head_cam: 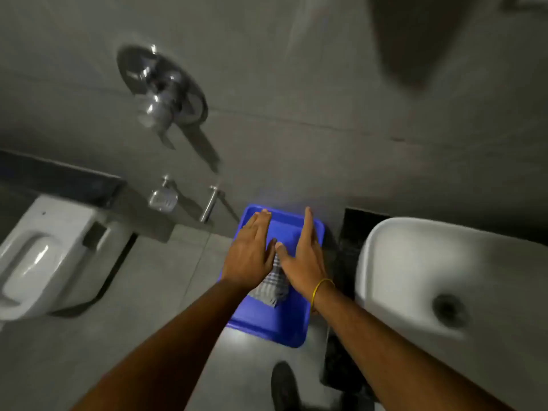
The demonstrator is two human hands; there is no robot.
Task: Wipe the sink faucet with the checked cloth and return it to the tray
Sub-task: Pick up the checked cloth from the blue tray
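Note:
A blue tray lies on the floor between the toilet and the sink. A folded checked cloth rests in it, partly hidden under my hands. My left hand is flat with fingers stretched out over the tray's left half. My right hand, with a yellow band at the wrist, is also flat and spread over the cloth's upper right. Neither hand grips the cloth. The white sink stands at the right; its faucet is not in view.
A white toilet stands at the left. On the grey wall are a chrome shower valve, a soap dish and a small chrome tap. A dark shoe shows at the bottom, on the grey floor tiles.

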